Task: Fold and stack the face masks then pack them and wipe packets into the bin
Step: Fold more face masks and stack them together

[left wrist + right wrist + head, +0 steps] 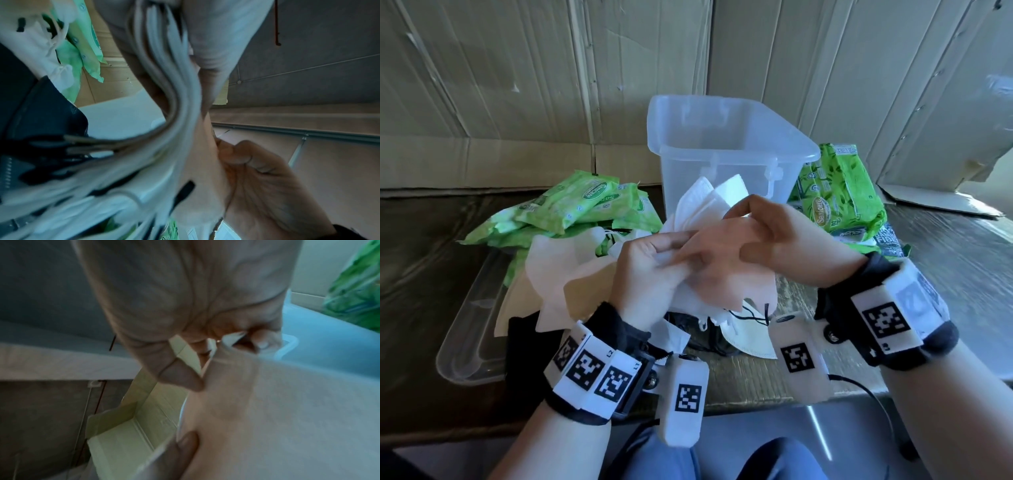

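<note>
Both hands hold a stack of folded face masks point(709, 219) in front of the clear plastic bin point(726, 137). A pale pink mask point(726, 274) lies on top of the stack. My left hand point(654, 263) grips the stack's left edge, thumb on top; in the left wrist view the layered mask edges point(174, 91) bend beside my left hand point(246, 162). My right hand point(767, 226) pinches the pink mask's top corner; in the right wrist view that mask point(267, 402) hangs from my right hand point(236, 340). Loose masks point(558, 274) lie on the table. Green wipe packets point(571, 205) are piled at left.
Larger green wipe packs point(839, 192) stand to the right of the bin. A clear lid point(469, 329) lies at the table's left under the loose masks. Black and white masks point(736, 329) lie under the hands. Cardboard sheets point(517, 85) wall the back.
</note>
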`<state>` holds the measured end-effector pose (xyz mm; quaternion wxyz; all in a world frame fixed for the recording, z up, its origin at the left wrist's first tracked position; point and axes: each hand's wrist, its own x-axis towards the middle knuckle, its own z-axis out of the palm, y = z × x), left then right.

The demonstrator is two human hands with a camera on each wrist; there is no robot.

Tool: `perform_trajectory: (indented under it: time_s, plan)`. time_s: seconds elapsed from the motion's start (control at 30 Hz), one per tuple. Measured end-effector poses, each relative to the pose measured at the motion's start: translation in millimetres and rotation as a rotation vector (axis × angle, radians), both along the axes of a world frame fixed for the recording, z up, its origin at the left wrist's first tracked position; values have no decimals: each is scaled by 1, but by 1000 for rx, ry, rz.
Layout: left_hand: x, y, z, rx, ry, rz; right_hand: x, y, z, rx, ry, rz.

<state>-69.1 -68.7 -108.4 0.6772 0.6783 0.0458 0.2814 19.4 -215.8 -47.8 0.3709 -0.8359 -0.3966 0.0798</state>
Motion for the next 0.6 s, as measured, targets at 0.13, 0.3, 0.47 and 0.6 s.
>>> perform_trajectory:
  time_s: [0.13, 0.3, 0.47, 0.6]
  plan:
    - [3, 3, -5, 17, 8, 103, 14, -9, -4, 207, 100, -93]
    - [-5, -3, 7, -33, -3, 81, 17, -8, -3, 619, 246, -90]
    - [-6, 2, 5, -46, 43, -21, 14, -8, -1, 480, 272, 114]
    - [-4, -2, 3, 48, 34, -108, 11, 1, -3, 393, 229, 77]
